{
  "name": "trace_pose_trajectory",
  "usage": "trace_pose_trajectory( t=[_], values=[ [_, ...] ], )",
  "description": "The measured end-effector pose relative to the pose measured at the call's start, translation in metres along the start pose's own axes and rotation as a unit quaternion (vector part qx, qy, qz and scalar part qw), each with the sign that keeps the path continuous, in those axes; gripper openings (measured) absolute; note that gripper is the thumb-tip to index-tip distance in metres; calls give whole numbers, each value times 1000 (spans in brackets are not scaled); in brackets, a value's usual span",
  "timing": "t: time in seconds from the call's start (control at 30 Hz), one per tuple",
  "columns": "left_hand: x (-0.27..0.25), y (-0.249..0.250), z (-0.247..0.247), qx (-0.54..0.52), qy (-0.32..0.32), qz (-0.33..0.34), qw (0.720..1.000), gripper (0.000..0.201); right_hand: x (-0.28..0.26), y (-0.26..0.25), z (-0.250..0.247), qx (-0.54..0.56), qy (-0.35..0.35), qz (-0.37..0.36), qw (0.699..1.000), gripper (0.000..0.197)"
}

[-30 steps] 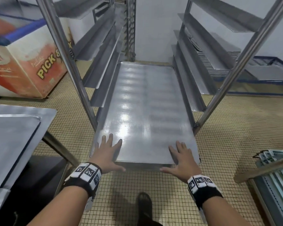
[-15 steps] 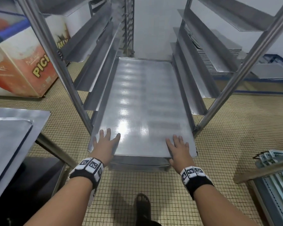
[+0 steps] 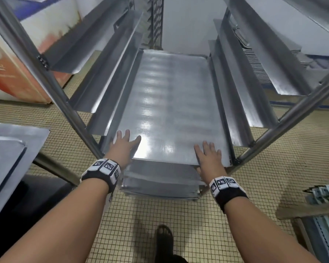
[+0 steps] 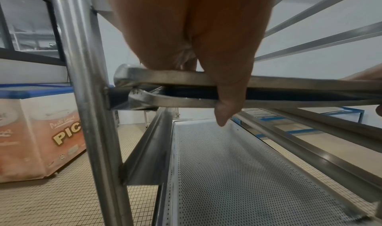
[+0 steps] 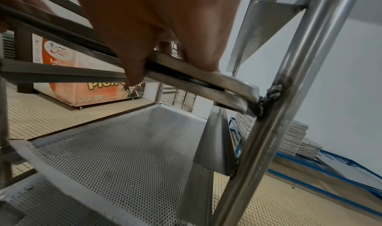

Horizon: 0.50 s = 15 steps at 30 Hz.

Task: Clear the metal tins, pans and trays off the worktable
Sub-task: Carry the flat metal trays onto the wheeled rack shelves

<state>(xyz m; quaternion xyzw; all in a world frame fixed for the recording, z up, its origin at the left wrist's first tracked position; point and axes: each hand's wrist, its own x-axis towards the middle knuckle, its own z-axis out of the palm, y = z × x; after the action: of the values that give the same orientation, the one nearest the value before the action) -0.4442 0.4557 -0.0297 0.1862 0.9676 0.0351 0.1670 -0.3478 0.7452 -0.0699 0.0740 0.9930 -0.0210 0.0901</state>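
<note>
Small yellow floor tiles [image 3: 213,223] underfoot, white wall behind, and a steel rack [image 3: 51,88] with angled side runners straight ahead. Printed orange-and-white chest freezer [image 3: 17,76] off to the left, beside the rack. Corner of the metal worktable [image 3: 13,149] at the left edge, well apart from the hands.

Flat metal tray [image 3: 171,103] lying in the rack on a pair of runners, near edge towards the person, far end reaching the back posts. Left hand [image 3: 123,147] on the tray's near left corner: fingers laid straight over the top, thumb (seen from the left wrist view) hooked down past the tray's rim [image 4: 181,76]. Right hand [image 3: 209,158] on the near right corner, fingers flat on top, thumb curled under the edge [image 5: 198,76], so gripping the tray from above and below. Right corner of the tray just beside the welded upright [image 5: 289,89].

Lower down in the rack, a perforated tray [image 4: 237,172] resting on its own runners, directly beneath the held one. Stack of more flat trays [image 5: 289,136] on a blue frame to the right, outside the rack.
</note>
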Motion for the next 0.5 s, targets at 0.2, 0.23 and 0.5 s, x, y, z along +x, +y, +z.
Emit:
trace_pose_trajectory(
  t=[0.2,0.23,0.5],
  values=[
    [26,1,-14,-7,-4,-3,1000,86,27,4,-3,-12,9,-3,1000,89],
    [30,1,-15,-9,-6,-3,1000,88,29,5,-4,-14,10,-2,1000,89],
    [46,-1,-14,38,-11,-8,999,86,39,4,-8,-20,-1,-4,1000,88]
  ],
)
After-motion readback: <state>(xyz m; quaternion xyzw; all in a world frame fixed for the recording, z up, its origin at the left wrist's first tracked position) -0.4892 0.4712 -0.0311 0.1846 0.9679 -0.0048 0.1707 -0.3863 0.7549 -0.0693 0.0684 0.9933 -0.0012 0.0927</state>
